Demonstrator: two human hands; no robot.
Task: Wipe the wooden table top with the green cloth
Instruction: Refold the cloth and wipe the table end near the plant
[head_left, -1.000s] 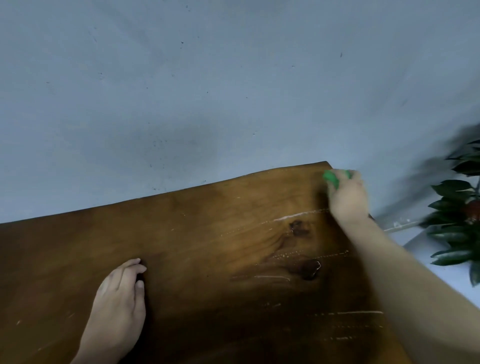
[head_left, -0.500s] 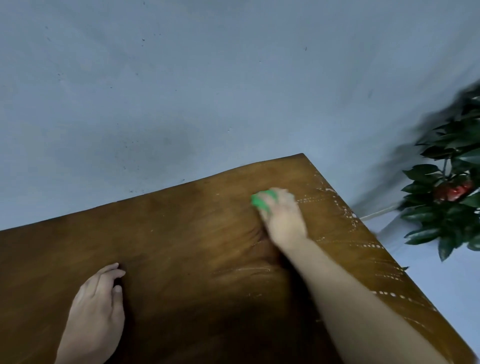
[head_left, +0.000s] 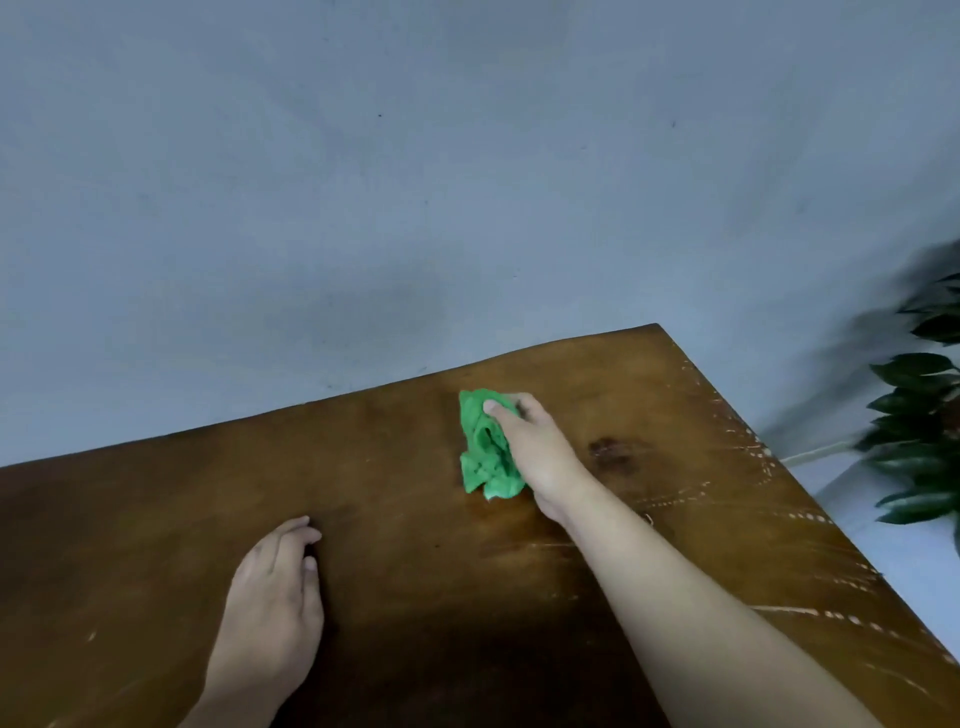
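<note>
Pressing crumpled, creased green cloth (head_left: 485, 452), right hand (head_left: 537, 449); grip seemingly curled.

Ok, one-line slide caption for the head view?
Right hand holds the crumpled green cloth on the wooden table top; left hand rests on it.

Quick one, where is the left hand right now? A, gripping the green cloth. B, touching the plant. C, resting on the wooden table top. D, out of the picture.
C: the left hand rests palm down on the wooden table top, apart from the green cloth, which the right hand holds.
</note>
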